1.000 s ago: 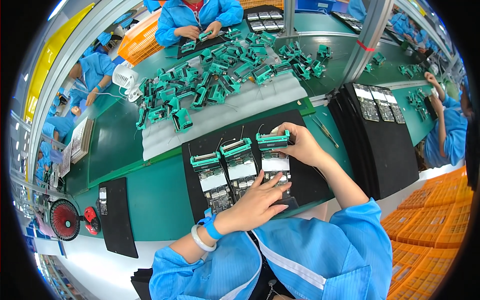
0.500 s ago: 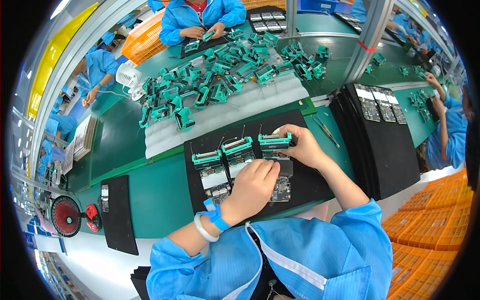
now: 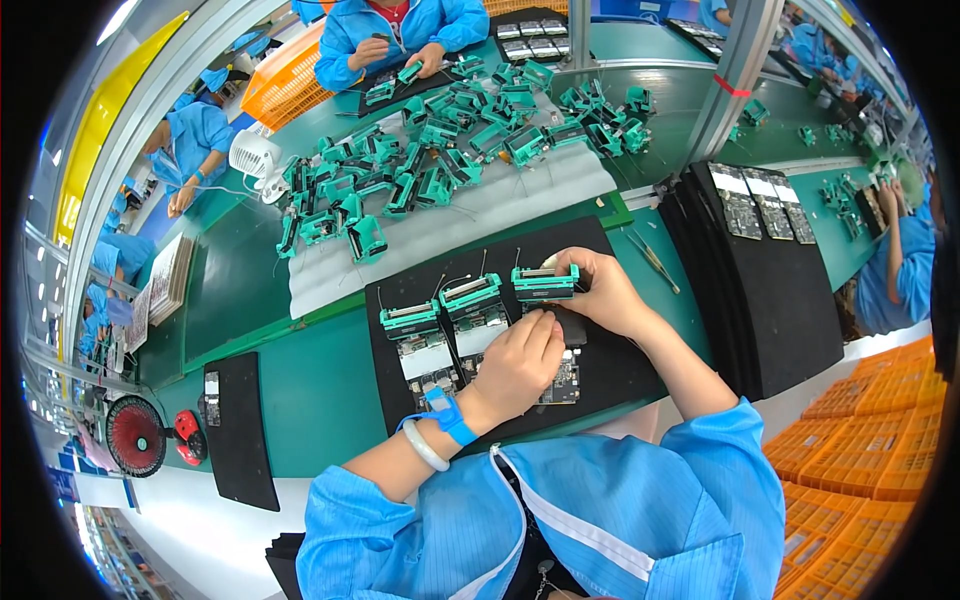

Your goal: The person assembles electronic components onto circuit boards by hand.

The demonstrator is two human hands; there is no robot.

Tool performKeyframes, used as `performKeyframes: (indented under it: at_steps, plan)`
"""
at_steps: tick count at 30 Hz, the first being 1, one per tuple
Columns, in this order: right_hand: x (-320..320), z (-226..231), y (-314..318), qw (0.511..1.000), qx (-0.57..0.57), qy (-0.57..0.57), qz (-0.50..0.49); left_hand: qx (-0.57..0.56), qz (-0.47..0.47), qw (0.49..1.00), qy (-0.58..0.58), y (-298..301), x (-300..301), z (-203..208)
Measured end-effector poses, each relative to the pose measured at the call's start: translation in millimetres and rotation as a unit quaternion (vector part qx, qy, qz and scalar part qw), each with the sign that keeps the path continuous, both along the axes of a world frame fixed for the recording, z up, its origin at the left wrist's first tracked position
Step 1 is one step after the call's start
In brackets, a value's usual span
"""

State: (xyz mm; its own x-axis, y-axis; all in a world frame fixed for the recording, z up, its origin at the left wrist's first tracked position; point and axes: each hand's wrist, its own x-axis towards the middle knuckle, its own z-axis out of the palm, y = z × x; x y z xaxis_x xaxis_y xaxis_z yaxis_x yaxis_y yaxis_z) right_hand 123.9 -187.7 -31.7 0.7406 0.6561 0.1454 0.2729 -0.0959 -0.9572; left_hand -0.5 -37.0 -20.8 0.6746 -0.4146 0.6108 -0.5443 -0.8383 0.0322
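Green assemblies on our mat: we count three teal connector units in a row on the black mat (image 3: 620,375): the left unit (image 3: 410,319), the middle unit (image 3: 471,295) and the right unit (image 3: 545,283), each with a circuit board below it.
Right hand: our right hand (image 3: 605,295) grips the right unit, fingers curled around its right end.
Left hand: our left hand (image 3: 520,362) lies on the circuit board (image 3: 563,375) under the right unit, fingers bent and pressing down; we cannot tell whether they pinch anything.
Wrist: we wear one blue strap (image 3: 448,415) and one pale bangle (image 3: 424,447) on the left wrist.
Pile beyond: we see many more teal units on the grey foam sheet (image 3: 330,285), too many to count surely.
Right side: a stack of black trays (image 3: 770,300) stands just beside our mat, with three boards on top; one pair of tweezers (image 3: 655,262) lies between.
Left side: we see bare green table (image 3: 310,390) between our mat and one smaller black mat (image 3: 243,430); one red fan (image 3: 135,435) sits near the table's left edge.
Near edge: our mat reaches almost to the table's front edge.
Others: we count one person (image 3: 395,30) seated across the table, with hands at the pile.
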Motion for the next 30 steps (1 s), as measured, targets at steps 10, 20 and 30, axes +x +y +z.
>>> performKeyframes:
  at_steps: [10, 20, 30]
  plan:
    - [-3, 8, 5, 0.999, -0.017, -0.039, 0.008, -0.075, 0.003, 0.995, 0.073, 6, 1, -2]
    - [1, 2, 13, 0.997, -0.030, -0.069, 0.010, -0.043, 0.008, 0.994, 0.102, 11, 2, 0]
    - [7, -4, 12, 0.998, -0.020, -0.056, 0.029, -0.059, 0.015, 0.991, 0.121, 11, 3, -4]
